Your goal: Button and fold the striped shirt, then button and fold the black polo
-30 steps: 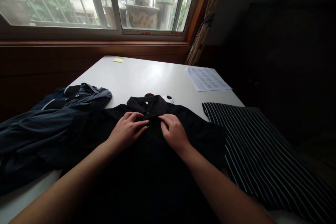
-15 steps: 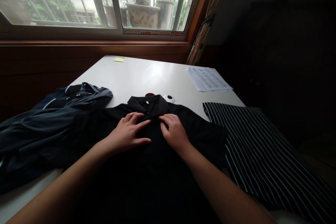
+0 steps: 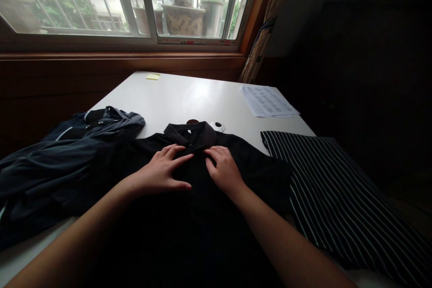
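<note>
The hands are apart, both laid on the front of a black polo shirt (image 3: 202,180) just below its collar (image 3: 208,136). The left hand (image 3: 160,171) is spread, its thumb now well away from the index finger where a second ago the two were close, which suggests pressing the cloth flat rather than pinching it; the right hand (image 3: 224,171) keeps its place, fingers bent at the collar's right tip, and whether they grip cannot be told. The shirt lies spread across the near middle of the white table (image 3: 168,99), between a crumpled grey-blue garment (image 3: 91,153) on the left and a striped garment (image 3: 324,180) on the right. Beyond the collar sit a white disc (image 3: 213,126) and a brown round object (image 3: 192,122); farther off, printed sheets (image 3: 268,101) lie right and a yellow note (image 3: 153,76) left.
</note>
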The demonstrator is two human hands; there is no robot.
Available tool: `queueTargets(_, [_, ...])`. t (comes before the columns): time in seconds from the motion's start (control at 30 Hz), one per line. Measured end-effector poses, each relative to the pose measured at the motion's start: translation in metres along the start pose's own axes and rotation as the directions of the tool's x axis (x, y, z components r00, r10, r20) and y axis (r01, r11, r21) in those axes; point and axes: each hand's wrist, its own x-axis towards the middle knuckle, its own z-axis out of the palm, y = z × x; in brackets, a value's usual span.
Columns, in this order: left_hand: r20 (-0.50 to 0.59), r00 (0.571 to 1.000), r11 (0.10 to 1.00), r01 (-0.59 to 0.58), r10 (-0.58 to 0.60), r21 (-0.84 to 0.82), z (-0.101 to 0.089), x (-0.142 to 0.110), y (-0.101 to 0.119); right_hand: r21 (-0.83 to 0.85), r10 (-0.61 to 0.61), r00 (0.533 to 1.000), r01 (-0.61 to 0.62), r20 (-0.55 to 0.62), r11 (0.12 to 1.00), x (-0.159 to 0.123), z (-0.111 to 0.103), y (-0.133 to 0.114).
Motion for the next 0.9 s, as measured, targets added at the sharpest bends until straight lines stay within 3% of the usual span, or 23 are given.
queueTargets(0.2, [-0.078,0.997,0.999,0.029,-0.026,0.034,0.011,0.002,0.010,-0.014,0.002,1.000,-0.001,0.014,1.000,-0.001,0.001,0.000])
queueTargets(0.4, [-0.098,0.992,0.996,0.084,-0.083,0.014,0.010,0.007,0.008,-0.004,-0.004,1.000,0.004,0.029,1.000,0.001,-0.001,0.004])
queueTargets(0.53, [-0.092,0.994,0.997,0.066,-0.062,0.041,0.007,0.007,0.006,-0.028,-0.067,0.987,0.072,0.146,0.997,0.003,-0.012,0.010])
queueTargets(0.73, [-0.122,0.991,0.995,0.068,-0.058,0.073,0.008,0.007,0.003,-0.073,-0.173,0.916,0.213,0.361,0.974,0.001,-0.026,0.015])
queueTargets(0.9, [-0.154,0.986,0.993,0.082,-0.068,0.088,0.011,0.008,0.002,-0.068,-0.163,0.908,0.204,0.385,0.976,0.003,-0.025,0.020])
